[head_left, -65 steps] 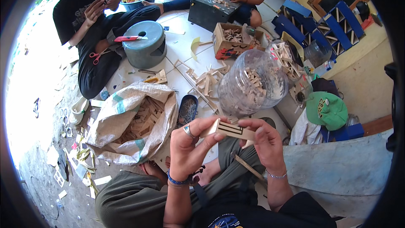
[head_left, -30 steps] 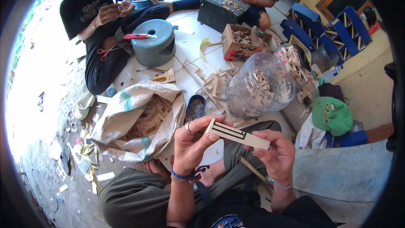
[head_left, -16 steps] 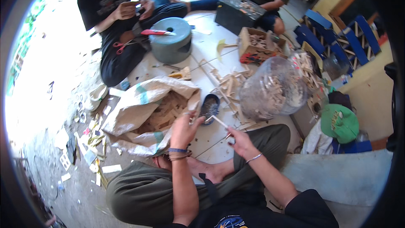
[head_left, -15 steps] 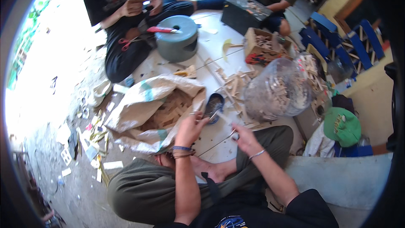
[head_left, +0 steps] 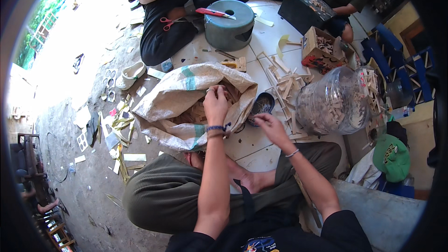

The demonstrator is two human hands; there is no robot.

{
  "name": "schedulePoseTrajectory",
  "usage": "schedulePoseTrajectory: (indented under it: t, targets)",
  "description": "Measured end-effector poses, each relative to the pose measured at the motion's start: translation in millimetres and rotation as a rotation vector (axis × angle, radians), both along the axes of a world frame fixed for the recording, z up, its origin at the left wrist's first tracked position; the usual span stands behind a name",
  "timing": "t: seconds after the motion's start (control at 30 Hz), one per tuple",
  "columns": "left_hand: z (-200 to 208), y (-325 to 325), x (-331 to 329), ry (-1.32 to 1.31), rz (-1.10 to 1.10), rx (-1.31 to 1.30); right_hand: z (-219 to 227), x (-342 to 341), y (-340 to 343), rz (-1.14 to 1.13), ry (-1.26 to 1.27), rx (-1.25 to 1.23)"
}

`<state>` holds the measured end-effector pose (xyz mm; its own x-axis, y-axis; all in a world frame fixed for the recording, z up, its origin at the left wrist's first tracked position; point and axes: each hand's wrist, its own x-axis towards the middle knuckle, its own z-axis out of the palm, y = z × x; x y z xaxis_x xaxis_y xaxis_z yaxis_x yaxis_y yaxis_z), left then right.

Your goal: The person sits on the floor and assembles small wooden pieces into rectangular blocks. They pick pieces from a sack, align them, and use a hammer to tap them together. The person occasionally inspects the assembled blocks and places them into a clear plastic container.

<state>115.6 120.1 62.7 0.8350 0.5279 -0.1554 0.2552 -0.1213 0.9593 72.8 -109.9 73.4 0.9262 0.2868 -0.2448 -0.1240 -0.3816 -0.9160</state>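
Observation:
My left hand (head_left: 217, 104) is over the mouth of a pale woven sack (head_left: 158, 97), its fingers curled down. Inside the sack lie many small flat wooden pieces (head_left: 192, 113). Whether the fingers hold one of them is hidden. To the right, my right hand (head_left: 274, 129) is closed in a pinch beside the near rim of a dark blue tin (head_left: 267, 98). Thin, shiny metal bits show in the tin, too small to name. What the right fingertips pinch, if anything, cannot be made out.
Thin wood strips (head_left: 289, 84) lie loose by a large clear plastic jar (head_left: 333, 100) of wood pieces. A red cutter (head_left: 214, 13) rests on a grey-green stool (head_left: 228, 32). Two people sit beyond, one near red scissors (head_left: 166, 23). Scraps litter the left floor.
My left hand has moved from beside the tin to over the sack's opening. My right hand has shifted closer to the tin. The whole view has swung left and down.

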Motion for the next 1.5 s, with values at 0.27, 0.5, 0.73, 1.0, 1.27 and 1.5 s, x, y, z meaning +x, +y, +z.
schedulePoseTrajectory:
  t: [0.27, 0.5, 0.73, 1.0, 1.27, 1.5]
  targets:
    - [-12.4, 111.8, 56.5, 0.55, -1.112, 0.911, 6.6, 2.1, 88.0, 0.505, -1.05, -0.273]
    - [47.7, 173.1, 46.9, 0.26, -1.128, 1.274, -27.6, 25.3, 121.2, 0.662, -0.436, -0.819]
    - [-40.6, 165.9, -27.6, -0.103, -1.001, 1.276, -67.7, 59.1, 182.9, 0.579, -0.701, -0.578]
    - [-64.2, 178.2, -39.2, -0.06, -0.913, 1.113, -89.8, 88.5, 207.6, 0.462, -0.367, -0.371]
    - [-55.1, 170.4, -31.7, -0.155, -0.765, 0.849, -48.8, 100.9, 155.6, 0.502, -0.162, -0.116]
    - [-58.7, 152.9, -81.0, 0.066, -0.851, 0.595, -53.4, 61.5, 122.7, 0.615, -0.451, -0.388]
